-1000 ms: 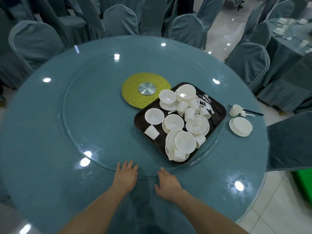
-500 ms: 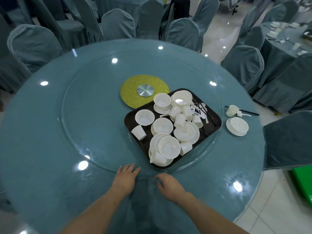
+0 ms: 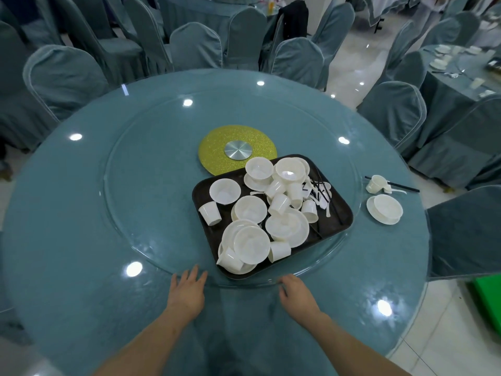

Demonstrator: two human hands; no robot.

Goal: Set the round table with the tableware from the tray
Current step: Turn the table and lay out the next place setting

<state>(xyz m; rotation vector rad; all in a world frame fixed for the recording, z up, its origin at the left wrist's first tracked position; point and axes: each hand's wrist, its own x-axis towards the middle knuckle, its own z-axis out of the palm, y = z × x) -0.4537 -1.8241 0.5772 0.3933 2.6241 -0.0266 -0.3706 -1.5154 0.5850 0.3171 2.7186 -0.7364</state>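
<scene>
Swinging closer now, the dark rectangular tray (image 3: 342,210) of white bowls and cups is riding the clear glass turntable (image 3: 151,185). Left hand (image 3: 187,290) is pressing flat, right hand (image 3: 295,293) curling on its rim, neither holding tableware; serving looks imminent on the round teal worktop (image 3: 67,267).

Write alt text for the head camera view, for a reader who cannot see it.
A person's left hand and right hand rest at the near edge of a glass turntable on a round teal table. The turntable carries a dark tray piled with white bowls, cups and plates. One place setting lies at the table's right.
</scene>
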